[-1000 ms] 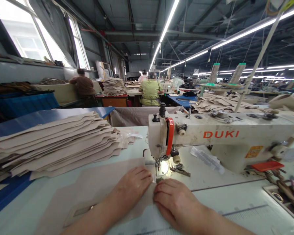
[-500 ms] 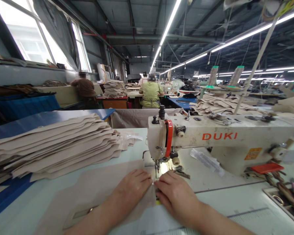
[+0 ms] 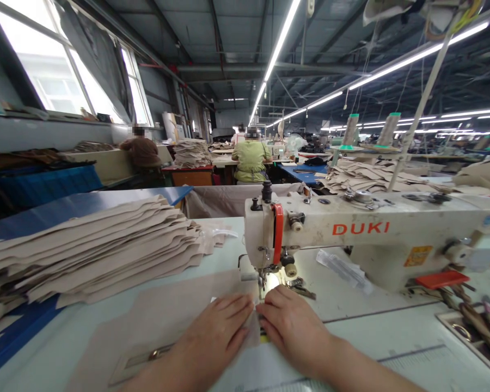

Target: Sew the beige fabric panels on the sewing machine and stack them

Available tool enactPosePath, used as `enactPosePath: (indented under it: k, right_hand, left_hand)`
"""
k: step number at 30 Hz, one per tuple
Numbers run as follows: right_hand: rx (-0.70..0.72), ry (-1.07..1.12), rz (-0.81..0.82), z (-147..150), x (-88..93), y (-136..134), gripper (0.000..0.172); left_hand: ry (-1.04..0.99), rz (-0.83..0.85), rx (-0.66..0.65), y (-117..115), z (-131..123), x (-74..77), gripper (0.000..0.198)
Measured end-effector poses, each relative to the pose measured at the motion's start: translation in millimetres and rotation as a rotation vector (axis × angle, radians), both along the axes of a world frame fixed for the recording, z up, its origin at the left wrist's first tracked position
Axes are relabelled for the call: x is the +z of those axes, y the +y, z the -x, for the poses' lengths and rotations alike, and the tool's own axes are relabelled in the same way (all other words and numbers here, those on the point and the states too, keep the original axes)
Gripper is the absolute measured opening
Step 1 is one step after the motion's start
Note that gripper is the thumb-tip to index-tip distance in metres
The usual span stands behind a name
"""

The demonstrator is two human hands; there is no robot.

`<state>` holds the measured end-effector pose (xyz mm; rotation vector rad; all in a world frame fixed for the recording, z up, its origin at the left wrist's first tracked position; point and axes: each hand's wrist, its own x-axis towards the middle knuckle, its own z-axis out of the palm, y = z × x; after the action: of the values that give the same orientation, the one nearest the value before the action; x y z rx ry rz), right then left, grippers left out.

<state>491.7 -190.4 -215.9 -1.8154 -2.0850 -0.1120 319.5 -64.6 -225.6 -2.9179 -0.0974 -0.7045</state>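
Observation:
A thin beige fabric piece [image 3: 159, 305] lies flat on the sewing table, its right edge running to the needle area of a white sewing machine [image 3: 310, 220]. My left hand [image 3: 218, 329] rests on this fabric, fingers together and pinched at the edge just in front of the presser foot [image 3: 263, 280]. Close beside it, my right hand [image 3: 292, 324] is closed with bent fingers at the same edge; the fingertips hide most of the cloth between them. A small white bit [image 3: 213, 299] shows behind my left knuckles. The machine's lamp lights the needle area.
Stacked beige fabric pieces [image 3: 118, 245] fill the table's left side. A clear plastic strip [image 3: 345, 269] lies under the machine arm. At right are a red lever [image 3: 441, 279] and a tray [image 3: 469, 348] of tools. Co-workers [image 3: 251, 158] sit farther back.
My left hand has shifted slightly toward me, and its thumb now shows apart from the fingers. The white bit has come into sight behind it. My right hand stays nearly in place.

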Motion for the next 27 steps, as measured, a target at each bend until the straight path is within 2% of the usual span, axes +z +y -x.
enactPosePath:
  k: [9, 15, 21, 27]
  right_hand:
    - [-0.067, -0.062, 0.005, -10, 3.6, 5, 0.012]
    - [-0.130, -0.063, 0.041, -13, 5.8, 6, 0.013]
    - [-0.153, -0.085, 0.027, -15, 2.6, 10, 0.014]
    - [-0.167, -0.076, 0.019, -15, 0.5, 11, 0.013]
  left_hand:
    - [0.006, 0.004, -0.029, 6, -18, -3.4, 0.034]
    - [0.060, 0.040, 0.005, 12, -29, -5.6, 0.035]
    - [0.037, 0.085, -0.040, 17, -34, -6.0, 0.034]
    - [0.032, 0.121, -0.018, 17, -34, -6.8, 0.036]
